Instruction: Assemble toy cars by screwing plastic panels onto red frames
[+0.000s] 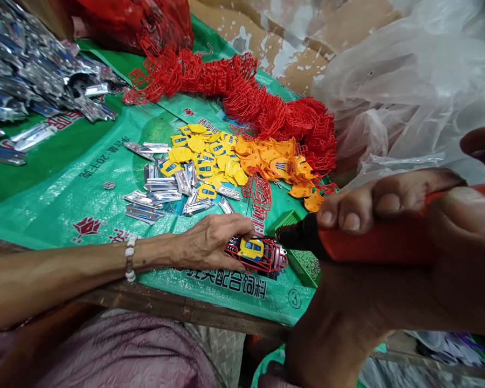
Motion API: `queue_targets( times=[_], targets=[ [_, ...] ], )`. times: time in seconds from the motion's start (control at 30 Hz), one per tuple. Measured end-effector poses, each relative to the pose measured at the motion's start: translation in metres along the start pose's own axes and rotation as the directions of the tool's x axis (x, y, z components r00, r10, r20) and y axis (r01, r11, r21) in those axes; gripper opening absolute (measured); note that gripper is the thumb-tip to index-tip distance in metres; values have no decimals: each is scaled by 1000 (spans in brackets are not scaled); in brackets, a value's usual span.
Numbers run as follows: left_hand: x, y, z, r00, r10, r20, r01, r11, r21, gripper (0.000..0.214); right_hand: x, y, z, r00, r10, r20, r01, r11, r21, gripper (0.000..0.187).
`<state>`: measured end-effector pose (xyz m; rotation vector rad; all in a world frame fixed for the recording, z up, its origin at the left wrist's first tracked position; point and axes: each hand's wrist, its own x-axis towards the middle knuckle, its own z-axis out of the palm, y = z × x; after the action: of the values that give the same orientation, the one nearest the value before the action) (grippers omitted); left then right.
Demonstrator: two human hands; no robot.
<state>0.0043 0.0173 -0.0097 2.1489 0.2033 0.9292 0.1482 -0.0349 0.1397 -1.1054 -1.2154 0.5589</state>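
My left hand (214, 240), with a beaded bracelet at the wrist, grips a small toy car (256, 253) low over the green sheet. The car has a red cage frame, a yellow panel on top and dark parts below. Close to the camera, my right hand (388, 226) wraps round a red and black electric screwdriver (380, 242). Its dark tip points left and meets the car's upper right side; whether it sits on a screw I cannot make out. Beside the car stands a green tray (290, 218) holding many tiny metal pieces, partly hidden by the screwdriver and right hand.
Yellow panels (202, 156), orange panels (278, 159) and silver pieces (161, 186) lie heaped behind the car. Red cage frames (250, 97) form a long pile farther back. More silver parts (32, 75) fill the upper left. Clear plastic bags (408, 81) bulge at the upper right.
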Motion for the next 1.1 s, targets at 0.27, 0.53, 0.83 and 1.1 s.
queue_targets(
  times=[0.27, 0.53, 0.83, 1.1],
  targets=[
    [4, 4, -2, 1000, -18, 7, 18, 999, -38, 43, -2, 4, -10, 1000, -20, -8, 21, 983, 181, 38],
    [3, 3, -2, 999, -44, 10, 44, 998, -36, 42, -3, 5, -14, 999, -13, 52, 2, 980, 201, 24],
    [3, -2, 4, 988, -155, 6, 155, 985, -77, 54, -2, 7, -3, 999, -51, -14, 52, 990, 129, 15],
    [1, -3, 5, 990, -137, 14, 137, 991, -1, 54, 3, 2, 10, 998, 15, -68, -10, 997, 80, 18]
  ],
)
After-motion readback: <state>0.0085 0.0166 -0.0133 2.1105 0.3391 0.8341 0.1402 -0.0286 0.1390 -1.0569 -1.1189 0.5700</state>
